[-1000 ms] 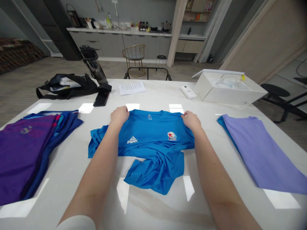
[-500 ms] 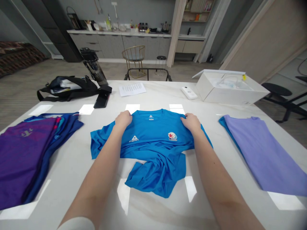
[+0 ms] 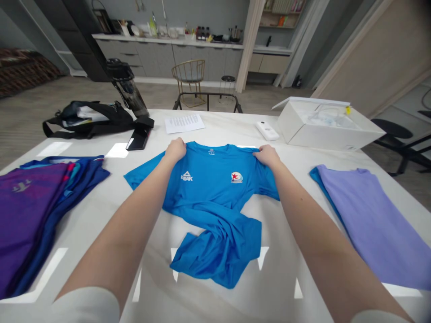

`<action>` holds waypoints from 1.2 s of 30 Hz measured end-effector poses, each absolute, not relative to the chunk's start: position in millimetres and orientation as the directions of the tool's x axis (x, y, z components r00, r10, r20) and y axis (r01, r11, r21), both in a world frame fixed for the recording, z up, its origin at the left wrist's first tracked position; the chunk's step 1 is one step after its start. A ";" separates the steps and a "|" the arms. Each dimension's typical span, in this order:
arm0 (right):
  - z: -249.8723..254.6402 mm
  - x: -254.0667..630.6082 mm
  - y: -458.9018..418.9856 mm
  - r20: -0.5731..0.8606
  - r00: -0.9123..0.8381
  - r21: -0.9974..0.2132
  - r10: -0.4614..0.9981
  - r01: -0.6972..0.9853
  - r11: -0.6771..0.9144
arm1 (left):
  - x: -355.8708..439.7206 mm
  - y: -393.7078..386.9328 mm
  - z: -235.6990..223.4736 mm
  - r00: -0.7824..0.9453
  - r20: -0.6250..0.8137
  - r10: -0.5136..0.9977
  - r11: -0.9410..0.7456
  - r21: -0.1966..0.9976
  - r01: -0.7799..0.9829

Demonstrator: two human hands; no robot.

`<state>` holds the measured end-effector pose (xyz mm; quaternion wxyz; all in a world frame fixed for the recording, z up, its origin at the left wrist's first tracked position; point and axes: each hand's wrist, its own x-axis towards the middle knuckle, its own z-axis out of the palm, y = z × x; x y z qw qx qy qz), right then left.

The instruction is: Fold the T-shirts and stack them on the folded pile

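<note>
A blue T-shirt (image 3: 212, 179) lies front up on the white table, with a white logo and a round red-and-white badge on its chest. My left hand (image 3: 175, 150) pinches its left shoulder beside the neckline. On the opposite shoulder, my right hand (image 3: 267, 155) grips the cloth in the same way. Between the hands the upper part is spread flat and slightly raised at the collar. The lower part is twisted and bunched toward me.
Folded purple and dark blue shirts (image 3: 37, 211) are stacked at left; a folded lavender shirt (image 3: 373, 220) lies at right over a blue one. Farther back are a black bag (image 3: 97, 119), phone (image 3: 138, 138), bottle (image 3: 129, 89), paper sheet (image 3: 184, 123), white device (image 3: 267, 130) and white box (image 3: 330, 125).
Both hands have moved farther away across the table, drawing the T-shirt's shoulders with them. Its chest is now stretched longer and smoother, while the lower part stays bunched.
</note>
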<state>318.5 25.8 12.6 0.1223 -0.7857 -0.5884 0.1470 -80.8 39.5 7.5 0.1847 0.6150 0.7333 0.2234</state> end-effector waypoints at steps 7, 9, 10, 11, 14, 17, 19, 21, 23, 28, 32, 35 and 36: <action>1.6 310.0 43.4 0.192 0.303 -0.582 0.933 0.801 -0.141 | -63.5 59.1 2.2 -0.105 0.175 0.979 -0.038 0.659 0.751; 2.8 307.5 32.1 0.258 0.197 -0.535 0.946 0.844 -0.030 | -57.1 47.8 6.1 -0.015 0.220 0.975 -0.120 0.587 0.800; 4.2 307.0 23.4 0.279 0.158 -0.481 0.947 0.876 -0.004 | -53.9 39.6 8.8 0.033 0.240 0.970 -0.161 0.533 0.831; 6.0 307.6 13.1 0.279 0.138 -0.424 0.950 0.906 -0.007 | -50.8 30.0 11.6 0.081 0.244 0.966 -0.192 0.478 0.857; 11.8 317.2 -22.5 0.152 0.208 -0.315 0.966 0.937 -0.152 | -43.6 -4.9 19.3 0.177 0.126 0.976 -0.212 0.373 0.903; 14.9 337.0 -55.0 0.030 0.315 -0.266 0.949 0.917 -0.296 | -42.1 -42.7 22.6 0.175 0.009 0.985 -0.169 0.295 0.940; 14.2 350.0 -70.3 0.011 0.362 -0.245 0.932 0.905 -0.349 | -45.7 -64.3 21.8 0.120 0.047 0.992 -0.127 0.204 0.971; 11.5 357.9 -79.3 0.002 0.397 -0.239 0.918 0.892 -0.385 | -53.1 -80.0 18.9 0.036 0.096 0.995 -0.048 0.134 0.990; 7.8 359.7 -83.1 0.011 0.400 -0.246 0.917 0.890 -0.385 | -63.5 -89.4 14.2 -0.068 0.098 0.993 0.057 0.110 0.992; 1.7 361.9 -84.5 0.059 0.339 -0.217 0.939 0.923 -0.319 | -95.4 -101.1 3.4 -0.158 0.057 0.986 0.151 0.112 0.982; 2.3 382.4 -89.6 0.076 0.458 -0.199 0.886 0.877 -0.436 | -121.5 -114.2 6.4 -0.213 0.045 0.976 0.205 0.138 0.969; 5.8 388.0 -99.5 0.173 0.431 -0.224 0.886 0.893 -0.391 | -139.0 -124.5 11.6 -0.270 0.124 0.955 0.249 0.164 0.955; 7.4 385.0 -104.3 0.208 0.372 -0.225 0.905 0.918 -0.325 | -143.8 -127.5 12.7 -0.269 0.160 0.950 0.242 0.167 0.956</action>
